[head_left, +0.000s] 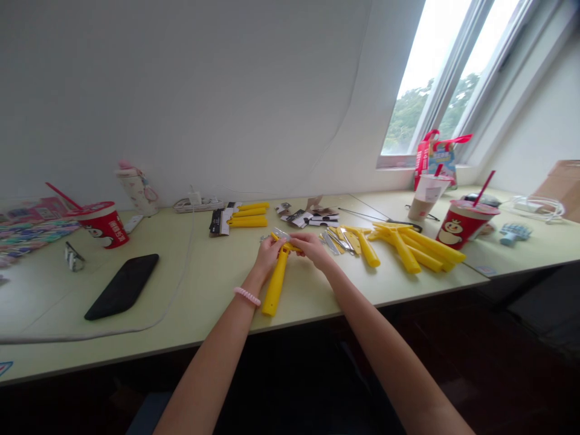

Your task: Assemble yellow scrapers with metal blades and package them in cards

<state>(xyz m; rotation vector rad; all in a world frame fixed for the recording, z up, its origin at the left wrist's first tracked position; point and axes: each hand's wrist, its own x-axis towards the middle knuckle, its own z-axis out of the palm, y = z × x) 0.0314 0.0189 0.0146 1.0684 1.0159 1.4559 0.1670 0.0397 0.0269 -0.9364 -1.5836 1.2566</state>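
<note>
Scraper (274,285) over the desk (217,284), handle toward the front edge. Left hand (266,258) and right hand (315,246) both grasp its head, fingers pinched at either end — metal plate (280,233) alongside. Hold head steady, fingertips off plate's edge — probably sharp.
</note>
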